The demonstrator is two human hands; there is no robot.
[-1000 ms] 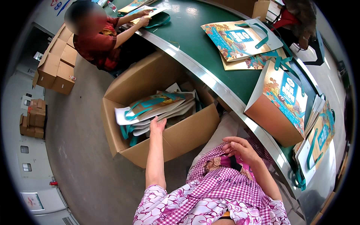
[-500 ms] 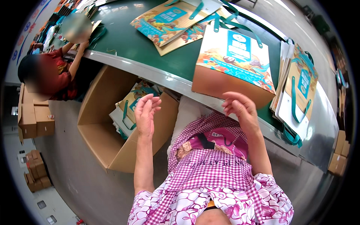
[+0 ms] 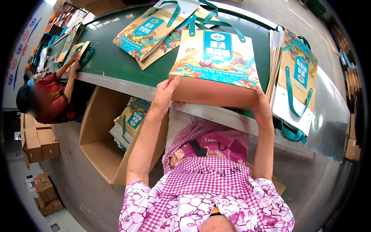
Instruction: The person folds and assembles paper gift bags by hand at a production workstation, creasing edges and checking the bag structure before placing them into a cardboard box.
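An opened-out paper gift bag [image 3: 216,65] with teal ribbon handles lies on the green table [image 3: 112,65], its printed side up and its brown base facing me. My left hand [image 3: 164,92] grips the base's left corner, thumb on the upper edge. At the right corner, my right hand [image 3: 263,106] holds the other end, with some of its fingers hidden behind the bag. Two flat gift bags [image 3: 143,36] overlap on the table to the left. On the right, several flat bags [image 3: 299,77] stand stacked against one another.
Below the table's metal edge, to the left, a large open cardboard box [image 3: 104,154] holds several folded gift bags [image 3: 131,118]. A co-worker [image 3: 50,96] in red handles bags at the table's far left. Cardboard cartons [image 3: 40,139] stand on the floor behind.
Both hands, raised and apart from the bag before, have reached forward and taken hold of its lower corners. The whole view has shifted somewhat.
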